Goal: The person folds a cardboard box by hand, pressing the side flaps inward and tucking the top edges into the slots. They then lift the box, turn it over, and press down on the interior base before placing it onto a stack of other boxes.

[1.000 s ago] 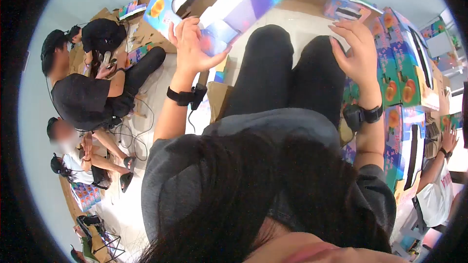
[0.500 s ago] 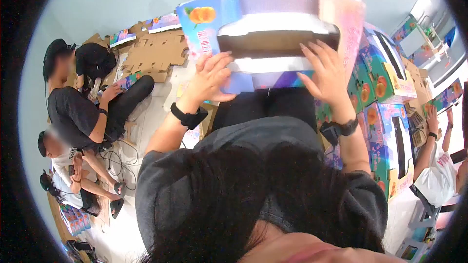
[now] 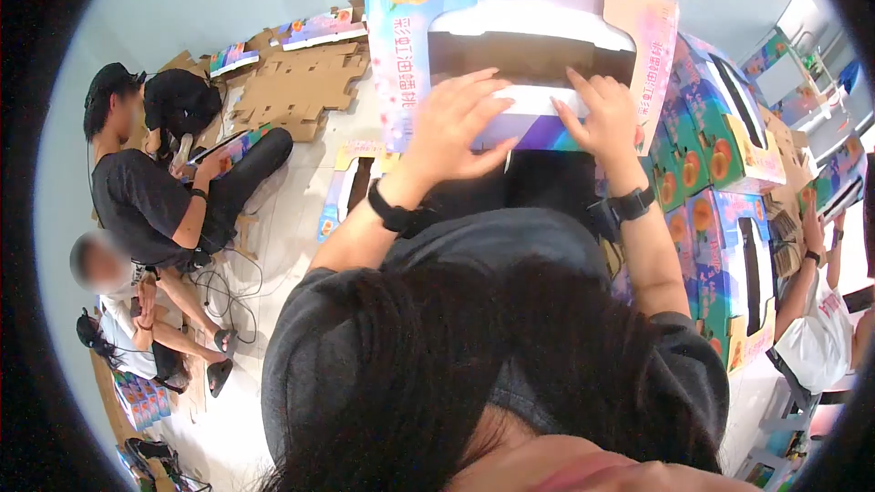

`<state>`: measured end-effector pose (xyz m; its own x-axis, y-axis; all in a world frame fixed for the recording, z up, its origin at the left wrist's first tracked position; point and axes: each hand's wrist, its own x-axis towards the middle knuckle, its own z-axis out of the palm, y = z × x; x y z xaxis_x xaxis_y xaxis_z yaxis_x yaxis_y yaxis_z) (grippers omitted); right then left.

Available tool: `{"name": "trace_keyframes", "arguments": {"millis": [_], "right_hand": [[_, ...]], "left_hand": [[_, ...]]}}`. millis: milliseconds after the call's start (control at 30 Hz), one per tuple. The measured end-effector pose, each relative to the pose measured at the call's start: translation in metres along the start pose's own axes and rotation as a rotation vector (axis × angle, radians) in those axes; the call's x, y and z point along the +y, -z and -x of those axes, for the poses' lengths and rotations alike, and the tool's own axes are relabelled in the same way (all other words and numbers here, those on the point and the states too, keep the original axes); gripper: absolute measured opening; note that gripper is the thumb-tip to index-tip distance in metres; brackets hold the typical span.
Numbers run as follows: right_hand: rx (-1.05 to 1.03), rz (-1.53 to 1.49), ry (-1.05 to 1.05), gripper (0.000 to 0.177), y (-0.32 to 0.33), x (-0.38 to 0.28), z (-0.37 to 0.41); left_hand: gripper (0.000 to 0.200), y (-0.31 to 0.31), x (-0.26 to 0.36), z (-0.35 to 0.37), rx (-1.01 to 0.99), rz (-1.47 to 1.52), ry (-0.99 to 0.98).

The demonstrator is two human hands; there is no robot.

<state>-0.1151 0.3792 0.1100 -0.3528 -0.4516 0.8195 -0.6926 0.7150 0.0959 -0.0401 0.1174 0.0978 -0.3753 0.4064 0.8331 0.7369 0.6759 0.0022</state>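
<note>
In front of me stands a printed cardboard fruit box, blue at left and pink at right, with peaches and pink characters on it. A wide cut-out in its top shows the brown inside. My left hand lies on the near edge of the box, fingers stretched out and thumb apart. Along the same edge rests my right hand, fingers spread near the opening and thumb pointing inward. Both hands touch the white and purple near panel. The underside of the box is hidden.
Similar printed boxes are stacked at right. Flat brown cardboard lies on the floor at back left. Another printed piece is beside my left arm. People sit at left; a person in white is at right. Cables cross the floor.
The box has shifted slightly right and up in view, its print now sharper. My left hand has slid right along the near edge, closer to my right hand.
</note>
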Motion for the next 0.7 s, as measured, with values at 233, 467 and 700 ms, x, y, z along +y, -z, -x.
{"name": "trace_keyframes", "arguments": {"millis": [233, 467, 700], "right_hand": [[0.062, -0.075, 0.048, 0.060, 0.015, -0.014, 0.017], [0.332, 0.072, -0.035, 0.051, 0.075, -0.021, -0.004], [0.413, 0.132, -0.064, 0.036, 0.101, -0.005, -0.047]], "left_hand": [[0.053, -0.035, 0.009, -0.002, 0.034, -0.283, 0.197], [0.054, -0.031, 0.022, 0.011, 0.062, -0.275, 0.250], [0.068, -0.002, 0.058, 0.015, -0.074, 0.025, 0.409]]}}
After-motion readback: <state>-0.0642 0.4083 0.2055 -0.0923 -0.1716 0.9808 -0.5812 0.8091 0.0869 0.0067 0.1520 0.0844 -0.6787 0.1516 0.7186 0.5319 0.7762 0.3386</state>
